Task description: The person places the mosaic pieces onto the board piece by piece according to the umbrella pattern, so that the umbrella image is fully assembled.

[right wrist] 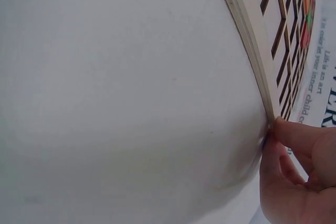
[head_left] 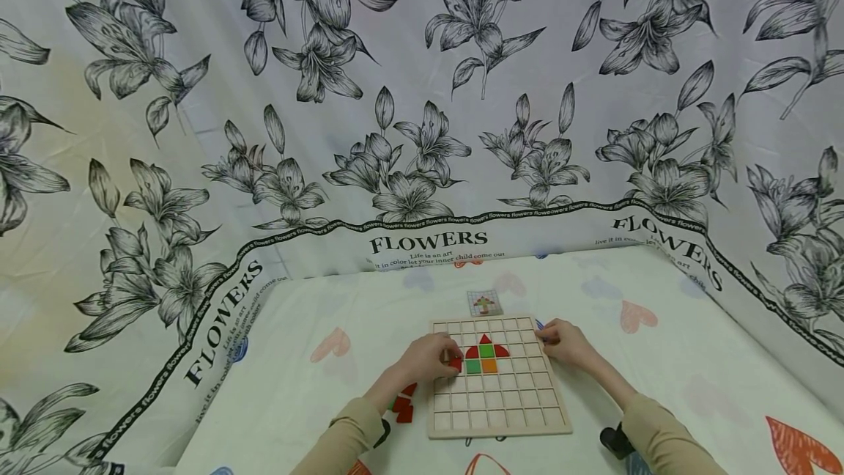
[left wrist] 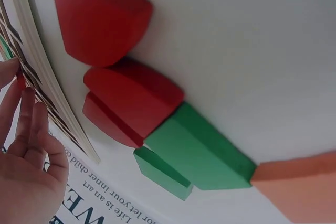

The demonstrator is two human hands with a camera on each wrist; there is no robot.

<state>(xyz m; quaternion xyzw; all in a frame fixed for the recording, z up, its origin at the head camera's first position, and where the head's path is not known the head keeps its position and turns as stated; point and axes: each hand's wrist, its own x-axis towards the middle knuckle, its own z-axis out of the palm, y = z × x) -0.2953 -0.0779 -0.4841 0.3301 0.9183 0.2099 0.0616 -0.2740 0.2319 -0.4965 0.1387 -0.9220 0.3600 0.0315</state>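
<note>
A wooden grid board point(head_left: 501, 403) lies on the cloth. My left hand point(head_left: 425, 358) pinches a red block point(head_left: 456, 363) between thumb and fingertips, low over the board's left side; the fingers partly hide it. Just right of it sit a green square point(head_left: 473, 366) and an orange square point(head_left: 489, 365). Above these, another green square point(head_left: 486, 350) has red pieces on both sides and a red triangle point(head_left: 484, 339) on top. At the right edge, my right hand point(head_left: 568, 343) grips the board's rim point(right wrist: 262, 77) between thumb and fingers.
Left of the board lie several loose blocks, among them a red one point(left wrist: 102, 19), a green one point(left wrist: 197, 148) and an orange one point(left wrist: 299, 182). A small pattern card point(head_left: 484, 303) rests beyond the far edge. Flower-printed cloth point(head_left: 409, 167) hangs behind the table.
</note>
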